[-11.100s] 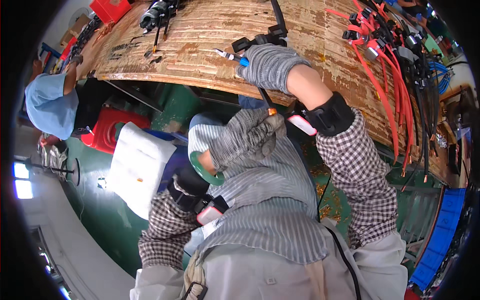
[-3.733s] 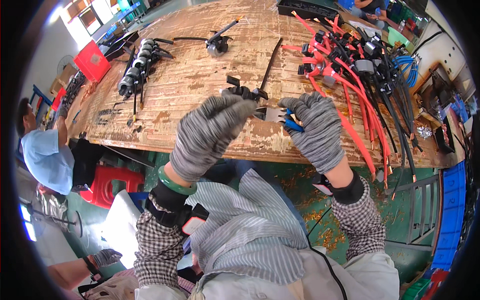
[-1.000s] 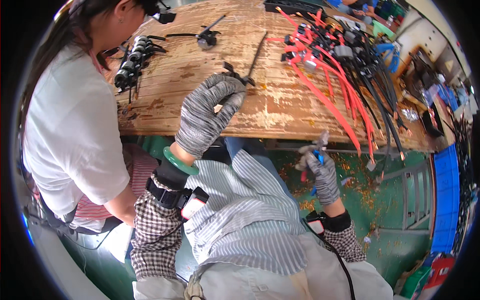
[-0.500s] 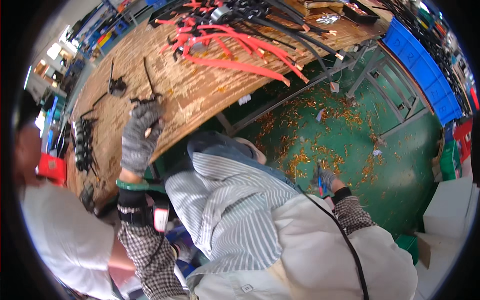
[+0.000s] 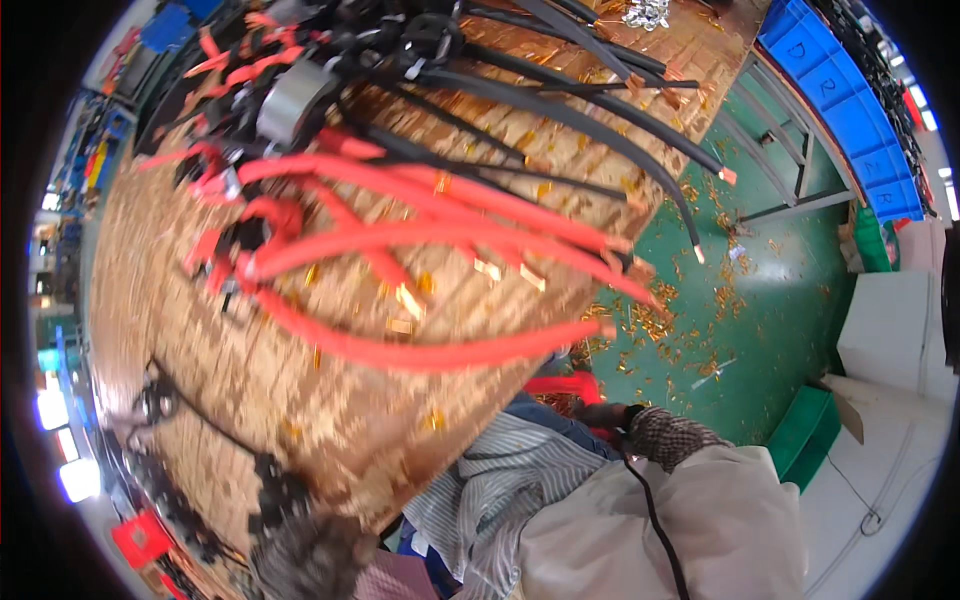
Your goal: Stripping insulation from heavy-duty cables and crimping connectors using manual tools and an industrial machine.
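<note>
Left hand: a grey gloved hand (image 5: 305, 555), blurred, is laid on the black connector cable (image 5: 270, 490) at the near-left bench edge; grip cannot be told.
Right hand: hidden below the checked cuff (image 5: 665, 435).
Red cables (image 5: 420, 350): spread across the wooden bench (image 5: 340, 420), farther off.

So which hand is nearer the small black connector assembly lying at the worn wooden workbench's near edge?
Left. The grey-gloved left hand sits just below the small black connector assembly. The right hand is hidden beneath the bench edge; only its checked sleeve shows, far off.
</note>
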Action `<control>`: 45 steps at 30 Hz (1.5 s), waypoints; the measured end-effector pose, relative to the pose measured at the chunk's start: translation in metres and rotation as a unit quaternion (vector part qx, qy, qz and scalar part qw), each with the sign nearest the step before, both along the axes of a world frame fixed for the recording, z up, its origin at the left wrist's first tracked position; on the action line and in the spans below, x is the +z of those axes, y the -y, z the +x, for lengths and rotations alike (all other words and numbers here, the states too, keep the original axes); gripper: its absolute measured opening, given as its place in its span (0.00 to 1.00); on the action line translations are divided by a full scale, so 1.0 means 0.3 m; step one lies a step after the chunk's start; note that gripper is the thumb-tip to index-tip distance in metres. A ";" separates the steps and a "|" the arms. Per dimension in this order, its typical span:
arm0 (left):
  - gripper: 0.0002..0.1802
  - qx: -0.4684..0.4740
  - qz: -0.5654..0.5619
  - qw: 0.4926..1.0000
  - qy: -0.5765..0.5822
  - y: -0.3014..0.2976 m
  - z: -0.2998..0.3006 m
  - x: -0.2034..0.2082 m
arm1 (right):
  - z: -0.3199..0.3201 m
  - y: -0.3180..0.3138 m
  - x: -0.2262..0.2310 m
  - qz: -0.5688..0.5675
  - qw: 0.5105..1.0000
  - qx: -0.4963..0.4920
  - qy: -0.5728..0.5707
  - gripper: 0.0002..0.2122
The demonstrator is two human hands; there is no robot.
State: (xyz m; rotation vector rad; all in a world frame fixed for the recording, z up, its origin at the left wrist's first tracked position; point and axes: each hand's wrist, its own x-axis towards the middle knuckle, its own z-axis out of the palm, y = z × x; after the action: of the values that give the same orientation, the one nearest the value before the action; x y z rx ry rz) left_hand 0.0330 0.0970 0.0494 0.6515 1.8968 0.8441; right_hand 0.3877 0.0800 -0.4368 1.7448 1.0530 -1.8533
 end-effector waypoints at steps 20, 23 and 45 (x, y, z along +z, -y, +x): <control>0.09 -0.399 0.065 0.825 -0.396 -0.299 -0.027 0.018 | 0.107 -0.065 0.486 -0.090 0.973 0.189 0.092 0.24; 0.11 -0.292 0.022 0.896 -0.335 -0.282 0.018 0.009 | 0.176 -0.086 0.552 -0.088 0.974 0.194 0.075 0.21; 0.09 0.002 0.028 0.876 -0.481 -0.944 0.650 0.075 | 0.929 -0.653 0.415 0.056 0.986 0.148 0.060 0.18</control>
State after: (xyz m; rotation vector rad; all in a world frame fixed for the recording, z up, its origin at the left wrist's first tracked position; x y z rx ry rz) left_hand 0.2281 0.3803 0.0720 1.2623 2.7512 0.6051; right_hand 0.6663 0.2760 -0.3123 1.6339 1.3092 -1.5156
